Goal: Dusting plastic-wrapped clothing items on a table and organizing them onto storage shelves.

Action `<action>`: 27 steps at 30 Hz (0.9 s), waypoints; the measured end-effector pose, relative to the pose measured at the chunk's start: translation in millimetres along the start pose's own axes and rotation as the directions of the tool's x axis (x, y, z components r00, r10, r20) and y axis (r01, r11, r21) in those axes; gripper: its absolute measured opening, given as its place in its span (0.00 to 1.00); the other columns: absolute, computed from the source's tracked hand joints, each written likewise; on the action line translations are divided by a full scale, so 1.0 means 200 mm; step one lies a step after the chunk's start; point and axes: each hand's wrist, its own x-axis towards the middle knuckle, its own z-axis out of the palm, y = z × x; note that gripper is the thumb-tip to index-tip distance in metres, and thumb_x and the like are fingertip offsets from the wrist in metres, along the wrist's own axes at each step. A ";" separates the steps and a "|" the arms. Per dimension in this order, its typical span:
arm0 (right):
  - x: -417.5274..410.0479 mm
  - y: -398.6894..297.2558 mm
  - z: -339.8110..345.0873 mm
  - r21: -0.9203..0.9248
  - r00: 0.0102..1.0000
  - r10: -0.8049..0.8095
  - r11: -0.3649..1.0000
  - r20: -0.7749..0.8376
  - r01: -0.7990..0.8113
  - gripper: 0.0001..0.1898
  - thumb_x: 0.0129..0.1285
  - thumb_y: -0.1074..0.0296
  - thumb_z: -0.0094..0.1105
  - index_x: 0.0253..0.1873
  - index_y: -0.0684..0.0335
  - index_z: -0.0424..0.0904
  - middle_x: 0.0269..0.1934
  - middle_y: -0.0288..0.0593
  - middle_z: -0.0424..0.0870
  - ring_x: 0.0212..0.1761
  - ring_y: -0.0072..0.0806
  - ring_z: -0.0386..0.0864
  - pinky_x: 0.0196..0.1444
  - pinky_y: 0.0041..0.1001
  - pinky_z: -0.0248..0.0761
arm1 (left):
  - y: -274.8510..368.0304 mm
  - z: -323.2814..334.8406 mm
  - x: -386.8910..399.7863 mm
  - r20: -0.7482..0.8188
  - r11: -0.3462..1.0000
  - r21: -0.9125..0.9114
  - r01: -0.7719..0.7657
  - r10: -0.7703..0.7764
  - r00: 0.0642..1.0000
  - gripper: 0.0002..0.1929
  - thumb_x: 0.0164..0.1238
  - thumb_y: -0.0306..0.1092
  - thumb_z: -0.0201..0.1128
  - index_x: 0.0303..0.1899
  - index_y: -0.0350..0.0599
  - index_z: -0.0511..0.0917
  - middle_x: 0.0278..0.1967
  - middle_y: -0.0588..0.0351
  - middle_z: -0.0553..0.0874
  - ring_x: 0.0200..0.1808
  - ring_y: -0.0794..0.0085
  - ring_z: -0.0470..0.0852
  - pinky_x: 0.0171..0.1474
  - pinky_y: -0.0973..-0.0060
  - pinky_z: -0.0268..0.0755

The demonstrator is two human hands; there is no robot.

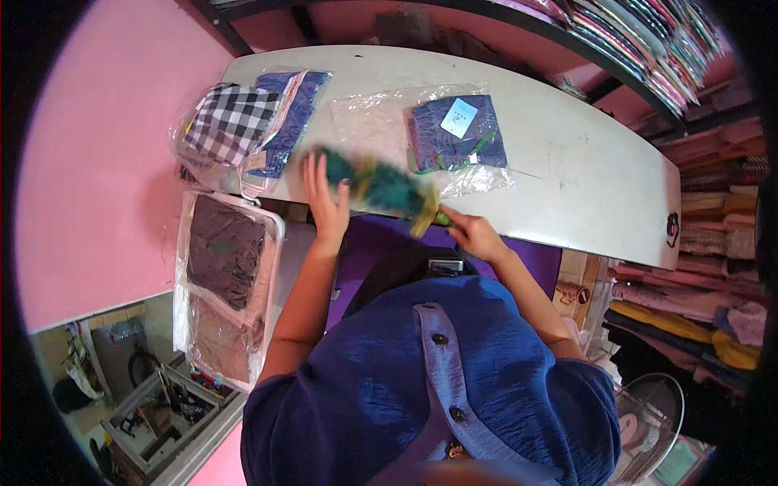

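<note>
My right hand (477, 237) grips the green handle of a fluffy green and yellow duster (389, 185), which is blurred by motion. The duster slants over the front edge of the white tabletop (583, 188). At its far end is my left hand (325, 197), fingers stretched out and thumb apart; whether it touches the fibres I cannot tell. Beyond the duster lies a clear plastic bag holding folded denim clothing (456, 130) with a white tag and green drawstring. Left of that, a black-and-white checked garment (234, 121) in plastic overlaps another bagged denim garment (289, 121).
A white plastic bin (276, 243) with bagged dark and pink garments stands at the left, beside a pink wall (103, 182). Packed clothing fills a shelf (632, 42) above the table's back right. Folded fabrics (668, 316) and a round fan (650, 419) are at the right.
</note>
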 end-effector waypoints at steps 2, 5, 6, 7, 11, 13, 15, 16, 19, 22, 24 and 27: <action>0.00 -0.09 -0.08 0.100 0.806 0.586 0.810 -0.084 -0.578 0.25 0.58 0.72 0.59 0.62 0.65 0.69 0.37 0.59 0.82 0.39 0.50 0.81 0.40 0.41 0.73 | 0.07 0.04 0.03 0.275 0.994 0.095 -0.054 0.026 0.961 0.33 0.62 0.39 0.59 0.69 0.48 0.59 0.71 0.46 0.53 0.73 0.51 0.49 0.69 0.46 0.40; -0.05 -0.04 -0.07 0.130 0.755 0.518 0.848 -0.401 -0.513 0.26 0.57 0.73 0.59 0.62 0.62 0.69 0.34 0.59 0.81 0.35 0.52 0.81 0.38 0.42 0.73 | 0.05 0.14 -0.01 0.531 0.917 0.262 -0.300 0.122 0.839 0.34 0.61 0.48 0.61 0.69 0.62 0.60 0.72 0.56 0.55 0.73 0.56 0.48 0.68 0.39 0.38; -0.07 -0.03 -0.10 -0.022 0.829 0.434 0.882 -0.353 -0.470 0.25 0.58 0.72 0.58 0.62 0.61 0.69 0.31 0.59 0.81 0.32 0.53 0.80 0.36 0.43 0.73 | 0.02 0.16 -0.02 0.535 0.917 0.251 -0.310 0.135 0.834 0.34 0.61 0.48 0.61 0.69 0.62 0.60 0.72 0.56 0.55 0.73 0.56 0.48 0.68 0.39 0.38; -0.09 -0.03 -0.13 -0.022 0.823 0.439 0.878 -0.362 -0.478 0.25 0.58 0.72 0.58 0.62 0.61 0.69 0.31 0.59 0.81 0.32 0.53 0.80 0.36 0.43 0.73 | 0.00 0.16 -0.04 0.584 0.894 0.325 -0.309 0.067 0.809 0.33 0.60 0.50 0.60 0.68 0.63 0.60 0.71 0.58 0.56 0.73 0.57 0.49 0.67 0.38 0.38; -0.18 0.06 -0.20 -0.130 0.641 0.630 0.661 -0.438 -0.739 0.25 0.58 0.69 0.58 0.63 0.58 0.68 0.28 0.56 0.80 0.30 0.52 0.79 0.33 0.45 0.72 | -0.08 0.17 -0.07 0.592 0.873 0.358 -0.332 0.063 0.803 0.32 0.60 0.53 0.59 0.67 0.63 0.63 0.70 0.61 0.58 0.72 0.60 0.51 0.66 0.37 0.41; -0.15 0.04 -0.22 -0.099 0.676 0.571 0.725 -0.466 -0.681 0.25 0.58 0.67 0.59 0.62 0.56 0.69 0.29 0.56 0.81 0.29 0.52 0.79 0.33 0.45 0.73 | -0.08 0.18 -0.07 0.596 0.877 0.349 -0.330 0.064 0.800 0.32 0.61 0.52 0.59 0.67 0.63 0.62 0.71 0.61 0.58 0.73 0.60 0.51 0.66 0.37 0.40; -0.13 -0.04 -0.22 -0.196 0.751 0.546 0.745 -0.372 -0.638 0.25 0.58 0.67 0.58 0.62 0.57 0.70 0.29 0.56 0.81 0.29 0.52 0.79 0.33 0.45 0.73 | -0.08 0.17 -0.07 0.600 0.882 0.339 -0.328 0.066 0.797 0.32 0.62 0.50 0.59 0.68 0.63 0.61 0.71 0.61 0.57 0.73 0.60 0.50 0.66 0.37 0.39; -0.11 -0.07 -0.23 -0.289 0.816 0.514 0.765 -0.265 -0.576 0.24 0.59 0.67 0.58 0.61 0.57 0.70 0.29 0.57 0.81 0.29 0.53 0.79 0.33 0.45 0.73 | -0.09 0.17 -0.07 0.598 0.880 0.345 -0.328 0.063 0.799 0.32 0.62 0.50 0.59 0.68 0.63 0.61 0.71 0.61 0.57 0.73 0.60 0.50 0.66 0.38 0.40; -0.08 -0.07 -0.28 -0.287 0.680 0.615 0.621 -0.400 -0.730 0.24 0.59 0.69 0.58 0.62 0.58 0.70 0.29 0.58 0.80 0.30 0.53 0.79 0.33 0.46 0.71 | -0.08 0.17 -0.06 0.604 0.879 0.342 -0.332 0.065 0.794 0.32 0.62 0.49 0.58 0.68 0.63 0.61 0.71 0.61 0.56 0.73 0.60 0.50 0.66 0.39 0.40; -0.06 -0.04 -0.30 -0.258 0.651 0.626 0.605 -0.430 -0.753 0.24 0.59 0.66 0.57 0.62 0.54 0.70 0.29 0.56 0.81 0.31 0.53 0.80 0.34 0.46 0.73 | -0.09 0.17 -0.06 0.608 0.878 0.343 -0.335 0.064 0.791 0.32 0.62 0.49 0.58 0.68 0.63 0.61 0.71 0.61 0.56 0.73 0.60 0.50 0.67 0.39 0.40; -0.04 -0.11 -0.33 -0.279 0.765 0.560 0.716 -0.319 -0.640 0.25 0.60 0.68 0.57 0.63 0.55 0.69 0.31 0.59 0.81 0.32 0.53 0.79 0.34 0.46 0.72 | -0.09 0.17 -0.06 0.610 0.876 0.343 -0.339 0.067 0.789 0.32 0.62 0.49 0.58 0.68 0.63 0.60 0.71 0.61 0.56 0.73 0.60 0.50 0.67 0.39 0.40; -0.07 -0.11 -0.31 -0.331 0.741 0.583 0.663 -0.333 -0.671 0.25 0.59 0.66 0.58 0.63 0.54 0.69 0.30 0.56 0.81 0.31 0.52 0.80 0.33 0.46 0.73 | -0.09 0.17 -0.07 0.620 0.872 0.360 -0.331 0.042 0.784 0.32 0.63 0.50 0.58 0.68 0.63 0.60 0.71 0.61 0.56 0.73 0.60 0.50 0.67 0.40 0.39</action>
